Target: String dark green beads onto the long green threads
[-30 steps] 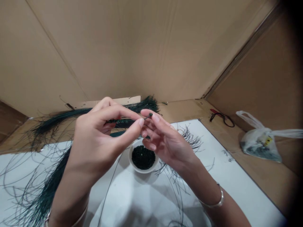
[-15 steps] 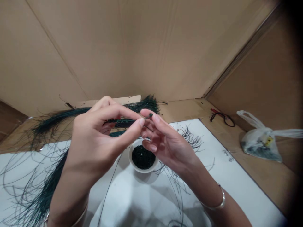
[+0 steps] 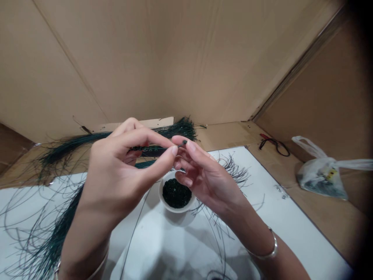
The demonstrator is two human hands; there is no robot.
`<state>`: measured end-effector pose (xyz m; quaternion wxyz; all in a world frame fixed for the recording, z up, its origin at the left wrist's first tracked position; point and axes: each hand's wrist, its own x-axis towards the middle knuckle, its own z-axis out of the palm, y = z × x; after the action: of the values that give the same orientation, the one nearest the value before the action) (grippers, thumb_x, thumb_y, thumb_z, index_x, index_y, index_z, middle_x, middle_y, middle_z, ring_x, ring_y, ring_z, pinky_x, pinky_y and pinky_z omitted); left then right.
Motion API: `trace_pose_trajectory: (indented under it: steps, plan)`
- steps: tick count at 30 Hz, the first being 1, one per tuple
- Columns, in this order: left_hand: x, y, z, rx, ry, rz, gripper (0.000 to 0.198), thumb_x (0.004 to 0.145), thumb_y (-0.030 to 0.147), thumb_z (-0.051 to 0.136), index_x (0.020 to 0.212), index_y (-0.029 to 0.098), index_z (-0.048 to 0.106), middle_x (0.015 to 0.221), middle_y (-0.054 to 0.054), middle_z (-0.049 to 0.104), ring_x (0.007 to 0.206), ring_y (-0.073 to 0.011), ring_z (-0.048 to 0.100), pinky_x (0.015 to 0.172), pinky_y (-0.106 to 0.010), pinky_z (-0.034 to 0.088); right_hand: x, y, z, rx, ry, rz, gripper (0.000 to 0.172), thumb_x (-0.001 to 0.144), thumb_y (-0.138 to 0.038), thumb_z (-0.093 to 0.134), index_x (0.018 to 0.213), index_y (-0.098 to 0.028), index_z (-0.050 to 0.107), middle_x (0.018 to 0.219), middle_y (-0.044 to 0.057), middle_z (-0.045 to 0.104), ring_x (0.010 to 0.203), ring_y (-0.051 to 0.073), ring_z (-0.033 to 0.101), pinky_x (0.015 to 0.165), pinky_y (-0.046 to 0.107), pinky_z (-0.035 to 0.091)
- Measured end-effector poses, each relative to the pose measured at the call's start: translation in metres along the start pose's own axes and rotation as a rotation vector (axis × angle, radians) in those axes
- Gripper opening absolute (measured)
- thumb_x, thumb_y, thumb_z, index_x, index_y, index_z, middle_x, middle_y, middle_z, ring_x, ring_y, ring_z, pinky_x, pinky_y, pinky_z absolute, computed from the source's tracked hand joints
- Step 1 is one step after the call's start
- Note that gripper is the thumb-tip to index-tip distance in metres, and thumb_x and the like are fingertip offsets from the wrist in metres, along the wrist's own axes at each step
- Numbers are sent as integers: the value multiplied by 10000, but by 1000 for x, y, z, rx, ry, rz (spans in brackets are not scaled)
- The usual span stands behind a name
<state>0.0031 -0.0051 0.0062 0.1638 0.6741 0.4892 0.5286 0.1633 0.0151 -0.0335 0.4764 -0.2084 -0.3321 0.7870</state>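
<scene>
My left hand (image 3: 122, 171) pinches a thin dark green wire (image 3: 151, 148) strung with beads between thumb and forefinger. My right hand (image 3: 204, 175) meets it from the right, thumb and forefinger pinched on a small dark bead (image 3: 184, 142) at the wire's tip. Both hands hover above a small white bowl (image 3: 163, 202) filled with dark green beads (image 3: 176, 193). Loose green wires (image 3: 49, 241) spread over the white sheet (image 3: 163, 249) below.
A bundle of green wires (image 3: 171, 131) lies along the cardboard back wall. A black and red cord (image 3: 274, 144) and a knotted plastic bag (image 3: 320, 175) sit on the cardboard at the right. Silver bangles circle both wrists.
The hands have barely shifted; the pinch on wire and bead holds the same.
</scene>
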Motion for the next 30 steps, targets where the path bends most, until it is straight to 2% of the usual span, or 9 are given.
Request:
trace_pose_trajectory:
  steps: [6,11,15,21,26,30]
  plan:
    - [2,-2,0,7,-20,53,48,797,241,824,782,269,788,735,23,593,637,-110,516,509,-287,338,2,3,-1,-43,31,-53,147,872,-400,799,935,-274,842,790,8,638,677,95,481,476,160,350]
    - [2,-2,0,-10,-18,16,42,808,238,824,792,260,792,764,27,607,660,-105,538,546,-287,368,3,6,-1,-36,11,-68,149,877,-397,794,927,-266,843,768,-6,592,665,84,437,487,157,326]
    - [1,-2,-1,-4,-40,49,36,812,252,821,789,258,795,737,21,591,648,-107,512,530,-287,352,4,8,0,-61,34,-67,171,833,-438,829,918,-290,840,734,-17,575,658,94,435,481,181,301]
    - [2,-2,-2,-49,-52,-30,39,797,268,826,776,265,793,744,14,608,633,-120,519,510,-305,312,5,5,-4,-137,37,-70,181,838,-424,812,952,-286,835,775,-4,623,668,111,470,496,218,323]
    - [5,-2,-3,-152,-110,-89,56,782,266,819,751,239,781,752,5,639,644,-133,557,516,-279,365,6,3,-8,-159,-21,-73,169,851,-422,800,952,-294,843,762,-2,619,659,110,449,506,223,308]
    - [6,-1,-2,-160,-91,-120,77,763,271,824,712,249,772,725,4,639,630,-136,547,500,-270,347,6,2,-9,-194,-3,-75,185,831,-444,814,941,-298,843,740,-4,609,663,118,460,508,231,319]
